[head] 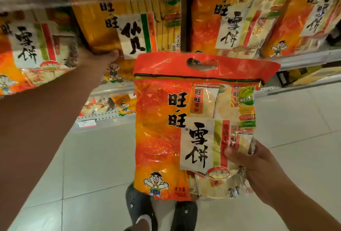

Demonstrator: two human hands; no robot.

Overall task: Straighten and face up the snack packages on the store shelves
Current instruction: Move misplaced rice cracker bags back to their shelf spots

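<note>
My right hand (252,166) grips the lower right edge of a large orange-red rice cracker bag (166,129), held upright in front of the shelves with its printed front toward me. My left hand (99,58) reaches up to the middle shelf and holds the bottom edge of a yellow-orange snack bag (96,28) that leans to the left; its fingers are mostly hidden behind the bag. More orange bags of the same brand stand on that shelf at the left (27,50) and at the right (230,24).
The middle shelf's rail (304,59) runs behind the held bag. A lower shelf (103,118) carries smaller packs and a price tag. White floor tiles (92,166) lie below, with my two dark shoes (138,206) near the bottom centre.
</note>
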